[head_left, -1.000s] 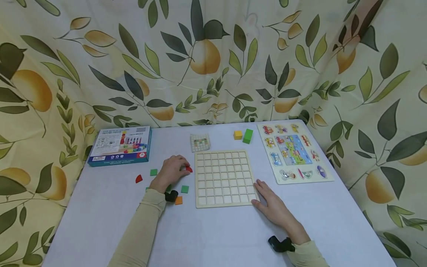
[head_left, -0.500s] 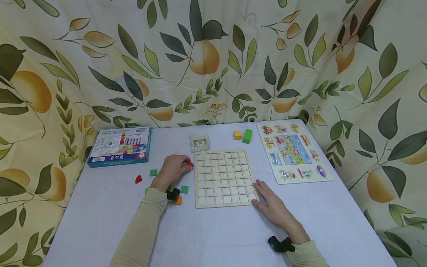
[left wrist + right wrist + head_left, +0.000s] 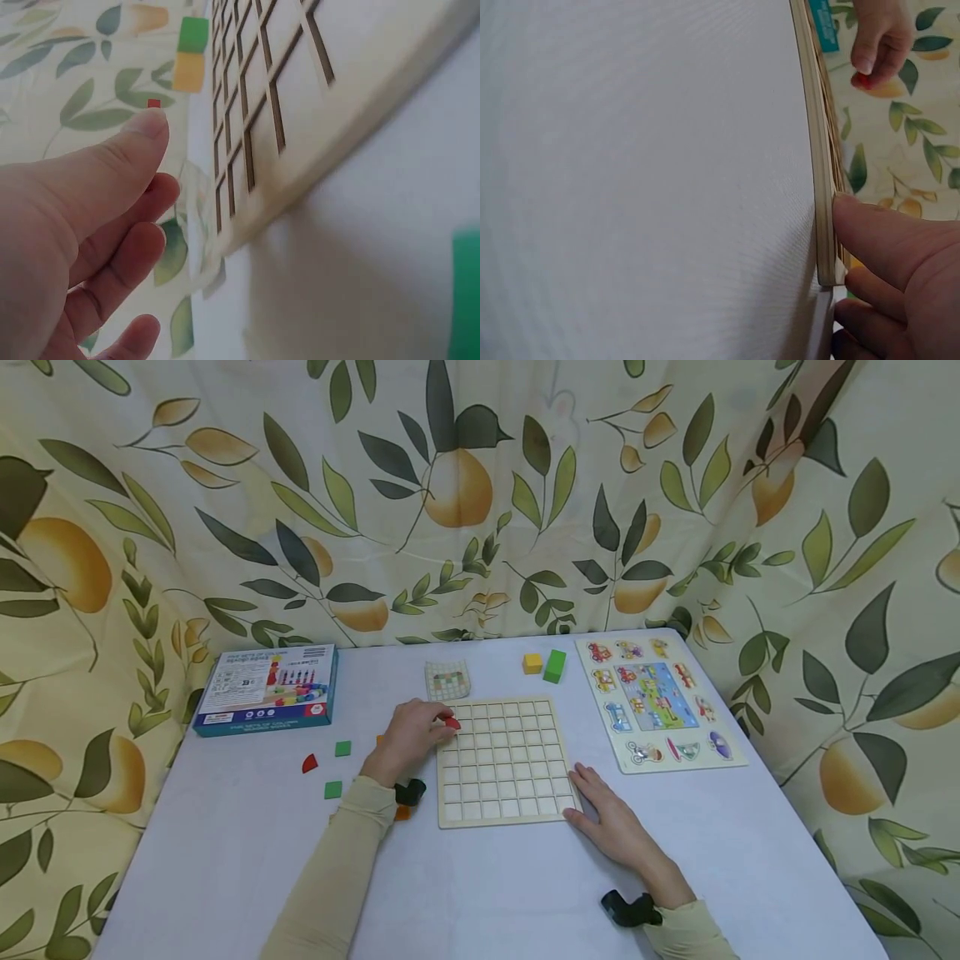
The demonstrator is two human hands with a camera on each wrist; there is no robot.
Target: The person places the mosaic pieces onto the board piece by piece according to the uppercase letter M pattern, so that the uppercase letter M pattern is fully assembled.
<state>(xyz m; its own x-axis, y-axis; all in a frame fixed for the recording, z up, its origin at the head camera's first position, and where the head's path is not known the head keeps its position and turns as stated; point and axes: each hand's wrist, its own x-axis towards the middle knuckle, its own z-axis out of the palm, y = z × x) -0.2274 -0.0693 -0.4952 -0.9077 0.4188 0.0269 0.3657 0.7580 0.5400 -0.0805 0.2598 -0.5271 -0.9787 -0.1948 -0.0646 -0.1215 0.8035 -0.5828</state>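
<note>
A small red piece (image 3: pixel 452 723) is pinched between the thumb and fingers of my left hand (image 3: pixel 408 739), over the upper left corner of the wooden grid board (image 3: pixel 502 764). Only a bit of this red piece (image 3: pixel 154 103) shows past the thumb in the left wrist view. My right hand (image 3: pixel 615 822) rests at the board's lower right edge with fingers extended, its thumb (image 3: pixel 870 229) touching the rim. Left of the board lie a red quarter-round piece (image 3: pixel 309 763), green squares (image 3: pixel 333 789) and an orange piece (image 3: pixel 402 812) partly hidden by the left wrist.
Behind the board lies a small patterned grid card (image 3: pixel 447 681). A yellow cube (image 3: pixel 532 663) and a green block (image 3: pixel 554 666) stand at the back. To the right is a picture puzzle board (image 3: pixel 633 752); a flat box (image 3: pixel 266 689) lies at the back left.
My left hand has carried the red piece rightward, from beside the board to over its upper left corner. The right hand stays at the board's edge.
</note>
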